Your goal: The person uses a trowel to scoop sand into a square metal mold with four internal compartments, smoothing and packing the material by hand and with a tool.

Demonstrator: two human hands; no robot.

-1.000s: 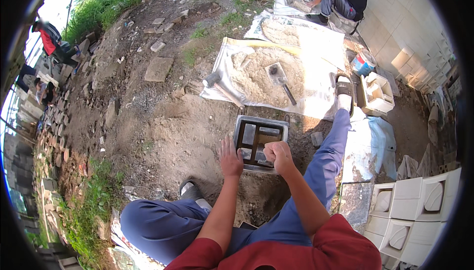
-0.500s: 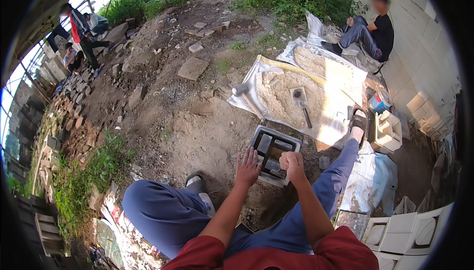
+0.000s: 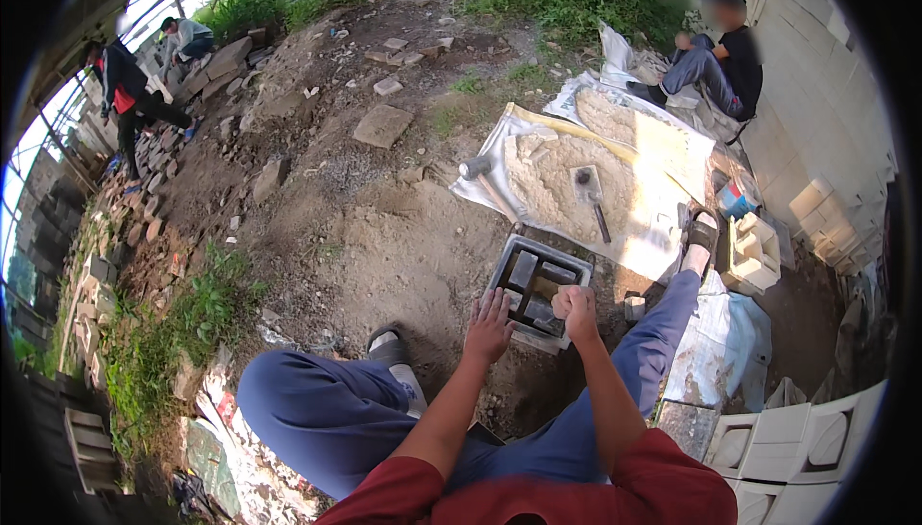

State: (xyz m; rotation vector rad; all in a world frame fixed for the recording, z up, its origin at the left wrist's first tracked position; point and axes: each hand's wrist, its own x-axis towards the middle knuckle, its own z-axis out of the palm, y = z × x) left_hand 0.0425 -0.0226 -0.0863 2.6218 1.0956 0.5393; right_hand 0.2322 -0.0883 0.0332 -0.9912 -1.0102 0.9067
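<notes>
Between my feet rests a dark rectangular block mould (image 3: 547, 249) with grey inner pieces and hollow gaps. My left hand (image 3: 488, 323) lies flat with fingers stretched at the mould's left edge. At its right edge my right hand (image 3: 576, 312) is closed in a fist; I see nothing in it. Beyond the mould is a mallet (image 3: 474, 169) with a grey head and wooden handle, lying at the edge of a white sheet. A flat trowel (image 3: 587, 185) with a dark handle lies on the heap of pale sandy material (image 3: 547, 171).
A pale hollow block (image 3: 754, 254) and a paint bucket (image 3: 738, 198) stand at right, near a block wall (image 3: 816, 93). A small grey block (image 3: 634, 308) lies beside the mould. One person (image 3: 735, 69) sits far right; others work among rubble far left.
My right fist has shifted slightly up and to the right, relative to the mould's right edge. My left hand stays flat at the left edge. At far left, a person has moved leftward.
</notes>
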